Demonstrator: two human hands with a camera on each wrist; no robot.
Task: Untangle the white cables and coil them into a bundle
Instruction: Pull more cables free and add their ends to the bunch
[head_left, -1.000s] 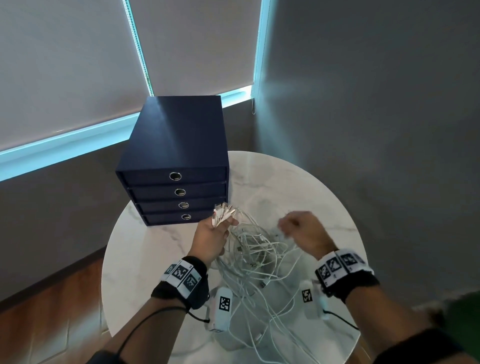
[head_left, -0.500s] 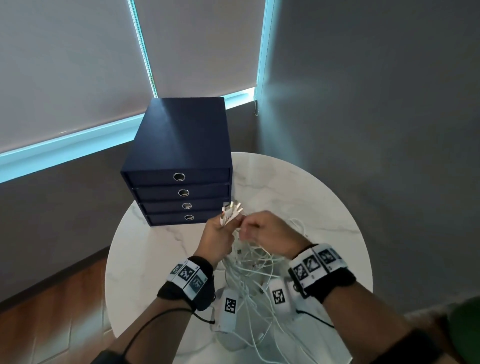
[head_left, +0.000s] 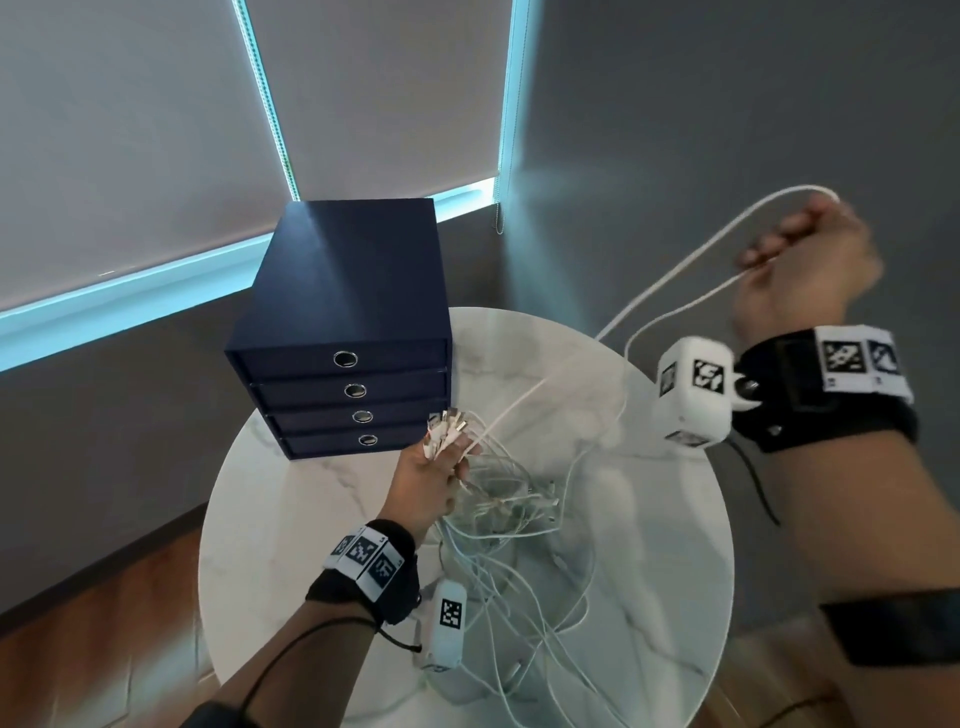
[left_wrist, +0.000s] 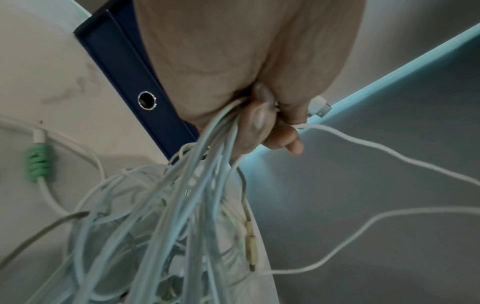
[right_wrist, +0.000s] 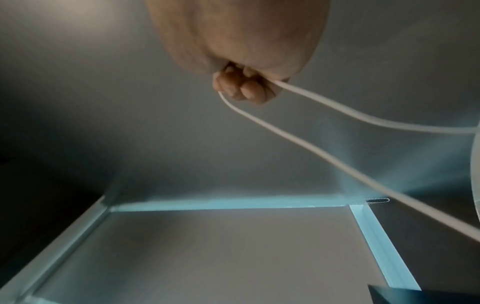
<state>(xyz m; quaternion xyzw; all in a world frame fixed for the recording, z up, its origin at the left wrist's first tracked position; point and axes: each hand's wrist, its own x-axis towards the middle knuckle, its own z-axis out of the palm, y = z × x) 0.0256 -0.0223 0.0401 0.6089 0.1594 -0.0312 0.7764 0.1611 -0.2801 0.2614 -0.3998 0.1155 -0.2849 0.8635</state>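
Risk: snag | right hand (head_left: 808, 262) fingers curled round one drawn cable (head_left: 670, 262), raised clear of drawers (head_left: 343, 332) | left hand (head_left: 431, 480) fisted on cable ends (head_left: 447, 428) | tangle (head_left: 514, 525) may cinch, lift off bench (head_left: 270, 519)

White cables (head_left: 524, 566), navy drawer box (head_left: 348, 291), white grey-veined marble table (head_left: 291, 540)

No readable text; wristband tags (head_left: 370, 558) carry only coded black-white patterns.

round white marble table (head_left: 291, 545) bears a navy four-drawer cabinet (head_left: 353, 291). grey walls (head_left: 727, 130); lowered roller blinds (head_left: 130, 130) edged by cyan daylight. wooden floor (head_left: 104, 649).
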